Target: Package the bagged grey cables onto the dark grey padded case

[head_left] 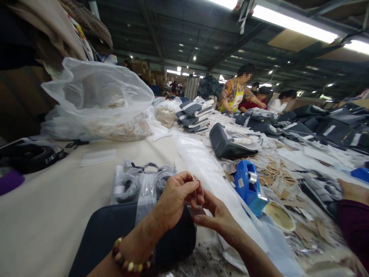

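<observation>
Both hands are close together over the dark navy, smooth-sided bag (98,227), and here is the fine work: the left hand (174,198), a beaded bracelet (129,265) round its wrist, pinches a thin cream string (201,188) between thumb and fingers, the loop standing up above the fingertips. Right beside it, the right hand (217,215) has its thumb at the edge of a small brown tag (196,211) just below the string; how firmly it grips is impossible to tell. Underneath, the bag lies on the cream cloth-covered surface (43,223), and at its far edge sit coiled grey straps (128,184) in clear plastic.

Over to the right, a bright blue tape dispenser (245,186) stands beside a long white sheet (198,157), with a heap of cream strings and brown tags (278,173) just past it. Farther back on the left, a big translucent plastic bag (98,96) gapes wide, and near the middle rises a stack of navy and white folded pieces (193,115). Beyond, a co-worker in a yellow apron (238,96) leans in, and at the right edge comes another person's maroon sleeve (353,223).
</observation>
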`<action>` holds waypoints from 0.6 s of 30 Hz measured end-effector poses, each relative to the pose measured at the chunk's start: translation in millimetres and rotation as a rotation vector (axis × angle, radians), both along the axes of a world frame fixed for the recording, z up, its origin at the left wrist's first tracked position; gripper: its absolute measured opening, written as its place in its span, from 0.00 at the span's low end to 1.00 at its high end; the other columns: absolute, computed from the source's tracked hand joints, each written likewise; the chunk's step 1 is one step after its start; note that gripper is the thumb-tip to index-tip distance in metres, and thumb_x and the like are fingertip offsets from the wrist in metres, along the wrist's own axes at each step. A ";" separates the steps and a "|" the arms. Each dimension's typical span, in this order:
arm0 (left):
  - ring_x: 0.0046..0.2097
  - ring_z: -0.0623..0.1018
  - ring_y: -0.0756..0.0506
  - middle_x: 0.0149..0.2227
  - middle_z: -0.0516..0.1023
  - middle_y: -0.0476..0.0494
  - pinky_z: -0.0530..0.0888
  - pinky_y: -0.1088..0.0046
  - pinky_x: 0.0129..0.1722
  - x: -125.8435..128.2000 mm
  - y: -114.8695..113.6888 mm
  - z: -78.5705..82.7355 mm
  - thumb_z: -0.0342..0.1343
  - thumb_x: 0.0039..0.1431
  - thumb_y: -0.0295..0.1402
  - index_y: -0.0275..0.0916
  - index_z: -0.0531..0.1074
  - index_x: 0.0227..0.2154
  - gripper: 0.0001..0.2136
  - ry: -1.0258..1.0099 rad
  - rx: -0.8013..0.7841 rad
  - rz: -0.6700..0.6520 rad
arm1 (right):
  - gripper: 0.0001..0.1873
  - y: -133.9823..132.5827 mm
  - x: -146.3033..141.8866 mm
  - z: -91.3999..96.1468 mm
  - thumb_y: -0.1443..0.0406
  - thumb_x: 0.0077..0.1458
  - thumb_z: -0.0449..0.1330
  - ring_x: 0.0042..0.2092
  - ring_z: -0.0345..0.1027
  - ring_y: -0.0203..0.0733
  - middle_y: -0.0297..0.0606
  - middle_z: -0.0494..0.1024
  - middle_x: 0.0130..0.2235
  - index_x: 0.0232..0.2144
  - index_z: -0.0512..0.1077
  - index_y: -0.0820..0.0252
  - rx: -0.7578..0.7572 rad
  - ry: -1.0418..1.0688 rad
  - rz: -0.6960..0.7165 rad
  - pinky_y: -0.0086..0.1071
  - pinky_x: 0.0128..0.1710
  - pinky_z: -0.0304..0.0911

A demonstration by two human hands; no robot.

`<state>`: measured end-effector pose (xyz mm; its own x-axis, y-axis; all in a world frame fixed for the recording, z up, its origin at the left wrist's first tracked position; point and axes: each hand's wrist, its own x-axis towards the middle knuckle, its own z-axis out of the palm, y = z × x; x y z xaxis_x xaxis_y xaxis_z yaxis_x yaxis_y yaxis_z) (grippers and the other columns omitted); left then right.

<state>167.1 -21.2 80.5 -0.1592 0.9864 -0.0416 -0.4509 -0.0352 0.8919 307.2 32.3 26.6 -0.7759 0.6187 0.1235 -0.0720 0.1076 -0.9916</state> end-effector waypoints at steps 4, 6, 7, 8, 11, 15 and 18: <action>0.19 0.69 0.55 0.21 0.73 0.50 0.62 0.82 0.16 -13.2 -4.1 -2.3 0.61 0.43 0.35 0.35 0.67 0.21 0.10 0.053 0.045 0.174 | 0.09 -10.1 -8.0 -20.4 0.61 0.54 0.60 0.29 0.66 0.38 0.32 0.72 0.27 0.33 0.73 0.61 0.197 -0.157 -0.084 0.29 0.29 0.62; 0.17 0.68 0.55 0.18 0.70 0.53 0.61 0.82 0.15 -19.0 -4.9 -5.1 0.60 0.44 0.35 0.36 0.66 0.21 0.10 0.099 0.054 0.292 | 0.08 -13.6 -6.5 -29.5 0.65 0.57 0.55 0.29 0.66 0.38 0.34 0.73 0.27 0.34 0.74 0.61 0.452 -0.170 -0.173 0.29 0.28 0.62; 0.16 0.67 0.55 0.17 0.69 0.54 0.60 0.82 0.14 -21.7 -5.0 -6.6 0.60 0.45 0.35 0.36 0.65 0.21 0.10 0.107 0.053 0.337 | 0.09 -14.5 -4.5 -33.7 0.67 0.59 0.53 0.30 0.67 0.39 0.36 0.73 0.28 0.35 0.74 0.61 0.603 -0.160 -0.232 0.29 0.29 0.62; 0.16 0.67 0.55 0.16 0.68 0.55 0.60 0.82 0.14 -24.0 -4.8 -8.1 0.59 0.45 0.35 0.37 0.65 0.21 0.10 0.100 0.050 0.366 | 0.10 -14.6 -2.0 -37.6 0.69 0.59 0.52 0.32 0.68 0.40 0.38 0.74 0.30 0.38 0.73 0.61 0.750 -0.146 -0.285 0.30 0.31 0.63; 0.17 0.70 0.53 0.17 0.70 0.54 0.60 0.82 0.14 -27.7 -4.0 -11.5 0.59 0.45 0.35 0.37 0.65 0.22 0.09 0.029 0.040 0.374 | 0.14 -12.9 6.4 -46.4 0.73 0.60 0.51 0.35 0.69 0.42 0.41 0.76 0.34 0.45 0.70 0.62 1.053 -0.147 -0.355 0.33 0.34 0.65; 0.19 0.71 0.53 0.21 0.74 0.49 0.61 0.82 0.15 -23.1 -5.3 -12.8 0.58 0.47 0.37 0.35 0.66 0.23 0.10 0.082 0.036 0.265 | 0.15 -15.3 12.4 -44.8 0.72 0.58 0.52 0.38 0.70 0.44 0.42 0.76 0.38 0.46 0.70 0.59 1.035 -0.175 -0.381 0.36 0.37 0.66; 0.19 0.72 0.53 0.23 0.76 0.46 0.61 0.82 0.15 -15.1 -9.0 -13.0 0.56 0.48 0.38 0.35 0.67 0.25 0.10 0.197 0.003 0.058 | 0.22 -19.8 9.4 -34.1 0.65 0.57 0.58 0.52 0.65 0.49 0.43 0.72 0.51 0.54 0.65 0.55 0.653 -0.116 -0.386 0.39 0.49 0.64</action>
